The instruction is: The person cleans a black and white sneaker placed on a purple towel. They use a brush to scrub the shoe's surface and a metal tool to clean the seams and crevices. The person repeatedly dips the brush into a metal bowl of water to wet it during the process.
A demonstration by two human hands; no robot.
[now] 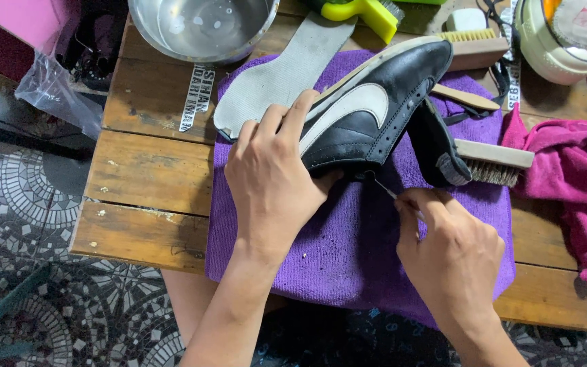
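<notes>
My left hand (pixel 273 173) grips the heel end of a black leather sneaker (pixel 375 102) with a white side stripe, holding it on its side over a purple towel (pixel 348 245). My right hand (pixel 453 248) pinches a thin metal pick (pixel 385 188) whose tip touches the shoe's lower edge near the sole. The shoe's black tongue (pixel 436 146) hangs open to the right.
A grey insole (pixel 280 75) lies under the shoe. Behind are a steel bowl (pixel 202 27), a yellow-green brush (pixel 361 12) and wooden brushes (pixel 494 162). A magenta cloth (pixel 572 183) lies at the right. The wooden table (pixel 151 177) ends at left over tiled floor.
</notes>
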